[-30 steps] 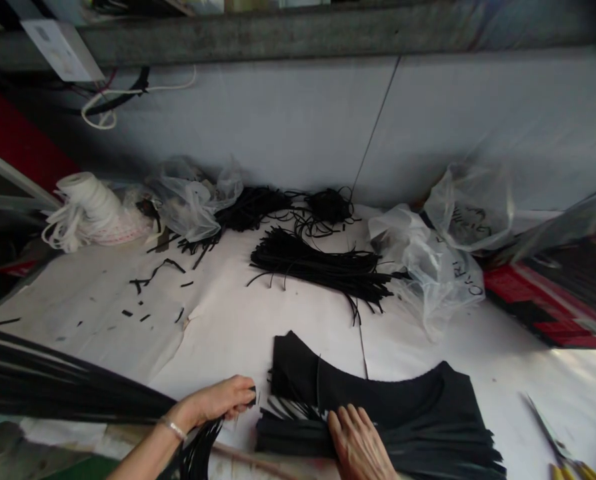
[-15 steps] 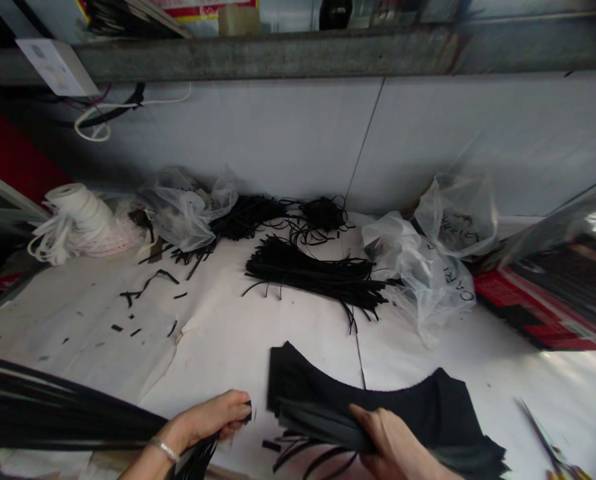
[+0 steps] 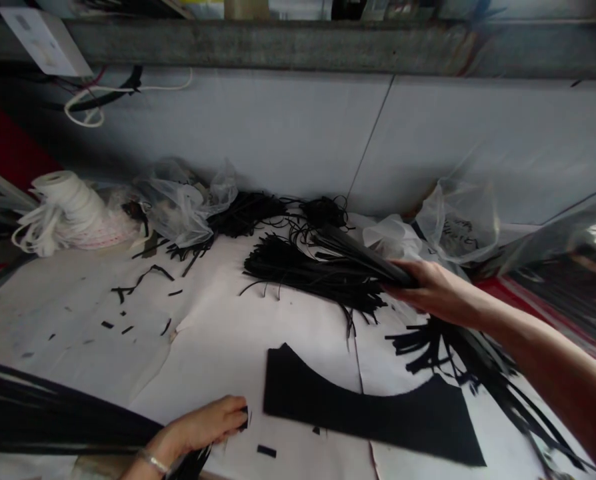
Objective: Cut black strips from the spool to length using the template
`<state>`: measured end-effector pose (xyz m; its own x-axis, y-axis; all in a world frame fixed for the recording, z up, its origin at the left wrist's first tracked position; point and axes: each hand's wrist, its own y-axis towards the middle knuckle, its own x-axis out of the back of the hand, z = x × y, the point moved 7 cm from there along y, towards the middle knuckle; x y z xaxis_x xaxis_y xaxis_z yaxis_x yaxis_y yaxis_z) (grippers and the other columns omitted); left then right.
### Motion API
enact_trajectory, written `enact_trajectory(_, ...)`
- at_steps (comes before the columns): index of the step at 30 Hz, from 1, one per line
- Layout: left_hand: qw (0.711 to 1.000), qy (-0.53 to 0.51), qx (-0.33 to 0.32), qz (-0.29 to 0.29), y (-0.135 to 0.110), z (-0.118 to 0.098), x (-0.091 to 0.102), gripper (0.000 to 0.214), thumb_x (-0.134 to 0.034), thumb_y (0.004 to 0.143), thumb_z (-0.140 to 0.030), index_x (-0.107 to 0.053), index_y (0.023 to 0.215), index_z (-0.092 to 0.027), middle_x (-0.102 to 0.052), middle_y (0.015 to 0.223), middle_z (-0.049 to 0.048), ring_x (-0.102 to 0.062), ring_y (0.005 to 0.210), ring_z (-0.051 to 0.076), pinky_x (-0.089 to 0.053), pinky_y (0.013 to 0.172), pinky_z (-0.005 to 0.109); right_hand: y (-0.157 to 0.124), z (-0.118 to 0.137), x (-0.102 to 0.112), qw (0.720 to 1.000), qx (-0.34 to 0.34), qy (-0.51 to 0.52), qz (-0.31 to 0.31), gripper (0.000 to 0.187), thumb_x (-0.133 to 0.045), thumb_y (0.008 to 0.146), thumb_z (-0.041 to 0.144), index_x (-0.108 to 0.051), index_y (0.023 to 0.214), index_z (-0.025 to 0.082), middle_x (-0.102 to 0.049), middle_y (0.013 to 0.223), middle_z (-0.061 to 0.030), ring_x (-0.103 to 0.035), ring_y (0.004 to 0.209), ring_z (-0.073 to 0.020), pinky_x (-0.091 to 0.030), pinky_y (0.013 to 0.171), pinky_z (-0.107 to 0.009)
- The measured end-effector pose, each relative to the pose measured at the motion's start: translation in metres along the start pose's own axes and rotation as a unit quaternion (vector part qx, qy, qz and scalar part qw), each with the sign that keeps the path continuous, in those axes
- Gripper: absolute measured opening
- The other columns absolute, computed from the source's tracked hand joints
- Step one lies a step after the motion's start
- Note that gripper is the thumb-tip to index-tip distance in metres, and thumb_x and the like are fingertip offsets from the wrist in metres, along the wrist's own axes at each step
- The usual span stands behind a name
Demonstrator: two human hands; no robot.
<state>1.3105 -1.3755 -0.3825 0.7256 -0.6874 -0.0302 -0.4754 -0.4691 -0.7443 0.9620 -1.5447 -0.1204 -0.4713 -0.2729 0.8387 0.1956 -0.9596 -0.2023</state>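
Observation:
My right hand (image 3: 428, 290) is closed round a bundle of black fabric strips (image 3: 361, 257). One end points over a similar pile of black strips (image 3: 303, 273) on the table; the long loose ends (image 3: 483, 353) hang below my forearm. Low on the left, my left hand (image 3: 211, 423) pinches a small black scrap (image 3: 245, 418). More long black strips (image 3: 63, 420) lie across by my left wrist. Between my hands, a black fabric piece (image 3: 373, 427) with a curved upper edge lies flat, apart from both. A small black offcut (image 3: 267, 451) sits beside it.
Clear plastic bags (image 3: 183, 217) and a white cone of cord (image 3: 71, 200) stand at the back left. Another plastic bag (image 3: 461, 223) and a red box (image 3: 538, 313) are at the right. A metal beam (image 3: 278, 47) crosses above the table. Several black scraps litter the left side.
My right hand has lifted the strip bundle off the curved fabric piece and carried it up and right, over the strip pile. My left hand stays almost in place, still pinching the scrap.

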Motion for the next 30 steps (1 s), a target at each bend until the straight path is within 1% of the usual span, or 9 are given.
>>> enact_trajectory(4,1.0,0.019,-0.001,0.014,0.0,0.0,-0.002,0.034,-0.051,0.076,-0.054,-0.039,0.081,-0.022,-0.032,0.068,-0.0055,-0.027,0.057,0.01,-0.019,0.05,0.025,0.072,0.053,-0.018,0.966,0.055,-0.218,-0.127,0.027,-0.056,0.082,0.026,-0.06,0.108,0.02,-0.063,0.075,-0.0014,-0.06,0.068,-0.0179,-0.037,0.059,-0.025)
enact_trajectory(9,0.996,0.084,-0.037,-0.004,-0.004,-0.012,-0.001,0.017,-0.042,0.081,-0.037,-0.039,0.078,-0.021,-0.031,0.067,-0.0053,-0.028,0.06,0.01,-0.022,0.052,0.023,0.149,0.05,-0.121,0.959,0.048,-0.264,-0.096,0.028,-0.055,0.088,0.03,-0.055,0.113,0.018,-0.067,0.09,-0.0102,-0.065,0.082,-0.0249,-0.042,0.066,-0.03)
enact_trajectory(13,0.994,0.106,-0.038,-0.002,-0.005,-0.014,0.002,0.01,-0.04,0.081,-0.03,-0.039,0.078,-0.021,-0.034,0.068,-0.0054,-0.03,0.06,0.01,-0.024,0.052,0.023,0.171,0.033,-0.187,0.961,0.069,-0.257,-0.072,0.03,-0.064,0.084,0.031,-0.054,0.109,0.018,-0.065,0.099,-0.0106,-0.063,0.087,-0.0257,-0.044,0.071,-0.031)
enact_trajectory(16,0.992,0.117,-0.043,0.003,-0.007,-0.018,0.004,0.007,-0.04,0.081,-0.027,-0.039,0.077,-0.022,-0.034,0.067,-0.0056,-0.031,0.059,0.01,-0.026,0.053,0.023,0.168,0.028,-0.2,0.96,0.084,-0.251,-0.094,0.035,-0.066,0.083,0.035,-0.053,0.109,0.016,-0.062,0.105,-0.0125,-0.058,0.098,-0.0289,-0.043,0.082,-0.037)
enact_trajectory(20,0.988,0.143,-0.057,0.011,-0.011,-0.029,0.004,0.008,-0.04,0.082,-0.024,-0.045,0.078,-0.021,-0.039,0.066,-0.0055,-0.036,0.061,0.011,-0.033,0.058,0.022,0.153,0.035,-0.192,0.961,0.114,-0.228,-0.108,0.053,-0.077,0.072,0.032,-0.053,0.117,0.015,-0.058,0.115,-0.014,-0.051,0.109,-0.0315,-0.038,0.095,-0.042)
enact_trajectory(24,0.985,0.133,-0.107,-0.024,-0.019,-0.037,0.008,0.02,-0.039,0.088,-0.03,-0.056,0.091,-0.02,-0.059,0.09,0.0001,-0.05,0.085,0.014,-0.041,0.085,0.025,0.118,0.049,-0.186,0.975,0.125,-0.149,-0.104,0.067,-0.072,0.077,0.028,-0.041,0.136,0.016,-0.045,0.137,-0.0155,-0.038,0.127,-0.0317,-0.029,0.106,-0.043)
enact_trajectory(27,0.982,0.119,-0.135,-0.048,-0.025,-0.032,0.014,0.028,-0.04,0.091,-0.037,-0.057,0.106,-0.021,-0.062,0.109,0.0037,-0.051,0.102,0.018,-0.038,0.096,0.027,0.073,0.056,-0.207,0.992,0.086,-0.06,-0.068,0.032,-0.04,0.097,0.033,-0.05,0.123,0.016,-0.059,0.116,-0.0146,-0.056,0.105,-0.0275,-0.043,0.09,-0.041)
enact_trajectory(29,0.98,0.111,-0.153,-0.055,-0.029,-0.03,0.018,0.029,-0.039,0.092,-0.038,-0.055,0.11,-0.021,-0.062,0.111,0.0038,-0.051,0.107,0.018,-0.038,0.099,0.028,0.032,0.067,-0.242,0.995,0.065,0.073,0.035,0.039,-0.024,0.101,0.042,-0.054,0.105,0.018,-0.064,0.084,-0.0065,-0.062,0.072,-0.019,-0.049,0.067,-0.031)
enact_trajectory(30,0.979,0.107,-0.165,-0.059,-0.033,-0.031,0.019,0.029,-0.039,0.093,-0.037,-0.055,0.111,-0.021,-0.062,0.111,0.0037,-0.051,0.109,0.018,-0.038,0.099,0.029,0.008,0.077,-0.265,0.974,0.05,0.192,0.113,0.042,-0.022,0.101,0.047,-0.053,0.1,0.019,-0.062,0.075,-0.0031,-0.06,0.061,-0.0163,-0.048,0.058,-0.027)
